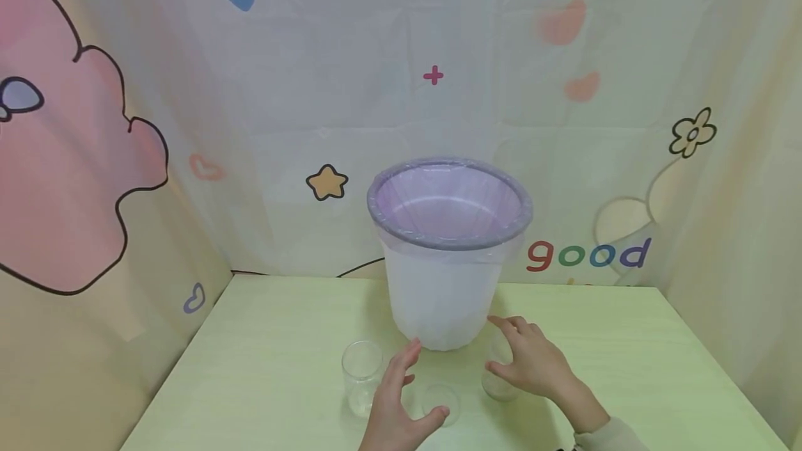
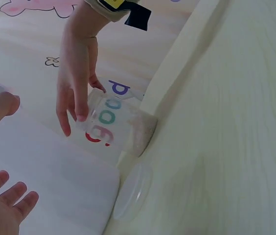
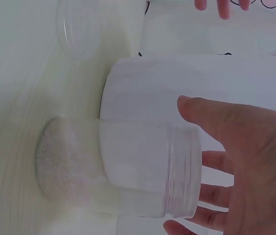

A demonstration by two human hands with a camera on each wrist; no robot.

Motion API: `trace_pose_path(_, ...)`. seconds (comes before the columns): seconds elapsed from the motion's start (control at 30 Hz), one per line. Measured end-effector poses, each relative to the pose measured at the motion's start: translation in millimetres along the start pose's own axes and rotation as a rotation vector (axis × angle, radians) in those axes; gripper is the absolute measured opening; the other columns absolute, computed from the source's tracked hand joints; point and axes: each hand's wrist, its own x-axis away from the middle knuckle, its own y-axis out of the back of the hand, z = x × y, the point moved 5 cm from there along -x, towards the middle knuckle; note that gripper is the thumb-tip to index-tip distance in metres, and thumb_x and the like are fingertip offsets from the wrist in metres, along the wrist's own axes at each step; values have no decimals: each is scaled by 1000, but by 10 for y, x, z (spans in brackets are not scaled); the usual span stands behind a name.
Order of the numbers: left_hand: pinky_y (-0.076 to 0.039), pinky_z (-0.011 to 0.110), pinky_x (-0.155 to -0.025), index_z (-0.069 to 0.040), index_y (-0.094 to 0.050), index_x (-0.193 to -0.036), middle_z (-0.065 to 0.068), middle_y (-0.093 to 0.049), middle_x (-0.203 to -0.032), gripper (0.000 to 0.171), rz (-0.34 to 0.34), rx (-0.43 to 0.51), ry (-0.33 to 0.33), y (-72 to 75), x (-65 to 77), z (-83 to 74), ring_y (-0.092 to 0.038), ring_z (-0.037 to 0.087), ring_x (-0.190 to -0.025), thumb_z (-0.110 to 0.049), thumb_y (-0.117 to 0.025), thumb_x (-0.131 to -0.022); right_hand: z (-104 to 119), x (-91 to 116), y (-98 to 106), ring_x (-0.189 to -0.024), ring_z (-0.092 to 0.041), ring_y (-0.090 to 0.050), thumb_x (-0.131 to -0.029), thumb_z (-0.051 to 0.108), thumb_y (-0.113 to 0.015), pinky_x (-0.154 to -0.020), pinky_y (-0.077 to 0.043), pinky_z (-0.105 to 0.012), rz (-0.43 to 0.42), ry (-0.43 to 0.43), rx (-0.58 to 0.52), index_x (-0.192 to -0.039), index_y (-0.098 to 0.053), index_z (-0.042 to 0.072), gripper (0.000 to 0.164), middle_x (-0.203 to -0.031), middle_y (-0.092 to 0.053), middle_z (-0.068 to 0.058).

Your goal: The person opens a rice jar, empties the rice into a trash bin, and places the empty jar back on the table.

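My right hand (image 1: 532,360) spreads around the top of a clear plastic jar (image 3: 128,169), thumb and fingers loosely bent at its threaded rim. In the right wrist view the thumb stands off the jar's side. White grains lie in the jar's bottom, and it stands upright on the table with no lid on. My left hand (image 1: 397,402) holds nothing; its thumb and fingers are spread apart above a clear round lid (image 1: 441,406) that lies flat on the table. Left of that hand stands a second clear jar (image 1: 362,374), partly hidden by it.
A white bin (image 1: 445,298) with a purple-grey rim and a thin liner stands on the pale green table (image 1: 282,339), just behind the lid and jars. A printed curtain (image 1: 301,89) hangs behind and along both sides of the table.
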Motion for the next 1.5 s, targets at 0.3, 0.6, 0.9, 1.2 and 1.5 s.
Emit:
trace_pose_path(0.3,-48,33,-87,-21,-35,-139,-1,-42,-138,83,26,7,43,-105,60,138,-47,21,-117,-17,-79,-68,6,33,-18,-94,-30,-52,-67,31,-78,-51,-47,-35,-12,-19,33,-121,-56,15,60,-112,-54,-11)
trace_pose_path(0.6,-48,40,-87,-23,-34,-139,2,-42,-139,82,62,9,100,-184,96,276,-47,26,-116,-20,-78,-70,29,42,-34,-95,-30,-52,-67,29,-78,-51,-47,-34,0,-18,44,-114,-59,14,53,-106,-55,-9)
trace_pose_path(0.9,-46,40,-92,-24,-36,-138,3,-42,-138,81,76,48,210,-236,82,361,-45,30,-120,-18,-78,-70,35,49,-22,-93,-30,-53,-67,28,-79,-52,-48,-34,-7,4,65,-109,-60,13,48,-102,-56,-8)
trace_pose_path(1.2,-46,39,-91,-21,-36,-138,6,-42,-139,79,85,38,199,-267,92,406,-45,32,-119,-20,-78,-71,18,38,-37,-90,-29,-54,-67,29,-79,-50,-47,-31,-25,17,63,-108,-60,13,48,-101,-57,-9)
trace_pose_path(1.5,-46,39,-91,-20,-36,-138,7,-42,-139,81,85,30,179,-272,79,376,-45,32,-119,-21,-78,-70,55,31,-25,-90,-29,-53,-66,29,-79,-51,-47,-32,-35,19,44,-107,-61,13,48,-100,-57,-8)
